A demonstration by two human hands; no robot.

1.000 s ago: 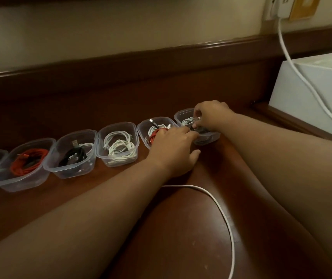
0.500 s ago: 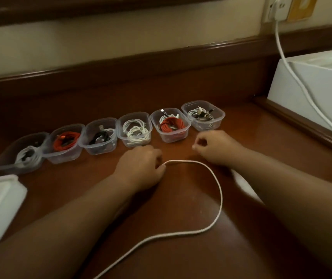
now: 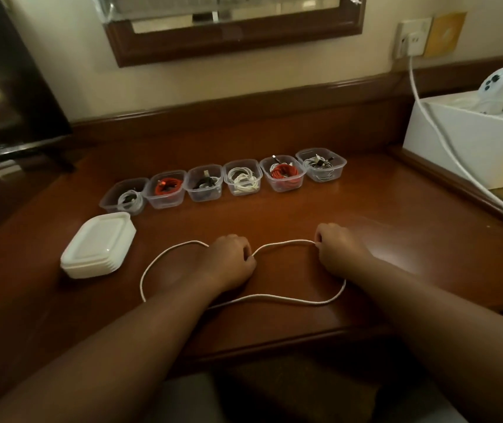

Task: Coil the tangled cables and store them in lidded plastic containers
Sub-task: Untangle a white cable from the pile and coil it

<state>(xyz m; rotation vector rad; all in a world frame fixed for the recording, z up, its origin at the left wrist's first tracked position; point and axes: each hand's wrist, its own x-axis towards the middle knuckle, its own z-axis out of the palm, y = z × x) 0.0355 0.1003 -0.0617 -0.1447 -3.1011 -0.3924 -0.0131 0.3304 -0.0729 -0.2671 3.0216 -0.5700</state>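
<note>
- Centrally, low in the frame, a loose white cable (image 3: pixel 277 298) lies on the brown table (image 3: pixel 396 239), and both hands rest on the wood with it.
- The left hand (image 3: pixel 231 260) sits just left of centre, knuckles up, fingers curled down around the cable; the cord enters the fist on its left side and comes out on its right, beside the thumb.
- The right hand (image 3: pixel 337 250) sits right of centre, its fingers curled with the thumb and forefinger tips pinching the cable at the hand's upper left edge.
- Between the two hands the cable makes a short shallow arch, raised towards the right hand.
- Left of the left hand the cable swings out in a wide loop and its free end lies on the table beside the left forearm.
- A further run of the cable passes under the left forearm, crosses the table below both hands and curves up beside the right wrist.
- Above the hands, well apart from them, six clear containers (image 3: pixel 242 177) stand in a slanting row, all without lids, each holding a coiled cable: white, red, black, white, red, and a mixed white and dark one at the right end.
- A stack of white lids (image 3: pixel 99 244) sits at mid left, just below the row's leftmost container.
- At the right edge stands a white box (image 3: pixel 469 145).
</note>
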